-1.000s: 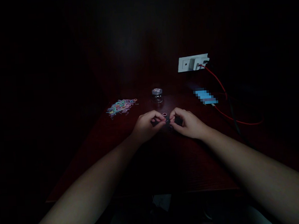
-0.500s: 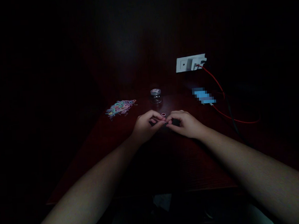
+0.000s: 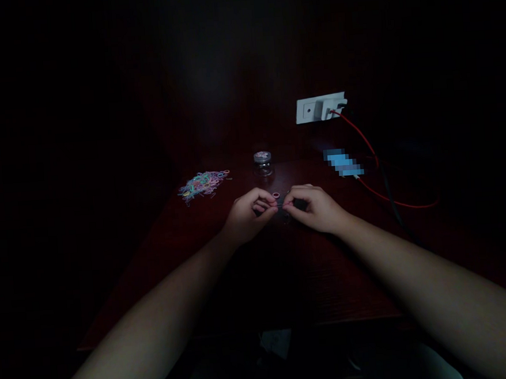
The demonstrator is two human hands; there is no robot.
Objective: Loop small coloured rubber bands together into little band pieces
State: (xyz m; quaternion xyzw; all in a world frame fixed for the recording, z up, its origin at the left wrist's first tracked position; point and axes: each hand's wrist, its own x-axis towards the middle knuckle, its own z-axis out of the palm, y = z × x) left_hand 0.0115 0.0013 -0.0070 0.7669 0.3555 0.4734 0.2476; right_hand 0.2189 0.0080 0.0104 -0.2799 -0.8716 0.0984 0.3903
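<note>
My left hand [image 3: 251, 214] and my right hand [image 3: 312, 208] meet low over the dark red table, thumb and fingers of each pinched together. Between the fingertips runs a thin strand, apparently a small rubber band [image 3: 280, 205], drawn across the narrow gap; its colour is hard to make out. Just beyond the fingertips lies a pink rubber band [image 3: 276, 195]. A small dark item sits under the right fingertips, too dim to name. To the left is a loose pile of many-coloured rubber bands [image 3: 204, 184].
A small clear jar with a lid [image 3: 262, 157] stands behind my hands. At the right lies a pixelated bright blue phone-like device [image 3: 343, 163] with a red cable [image 3: 392, 203] leading to a charger in the white wall socket [image 3: 310, 110]. The surroundings are very dark.
My right hand came left until its fingertips met the left ones, then drew slightly back, the thin strand now showing between them. My left hand has barely moved.
</note>
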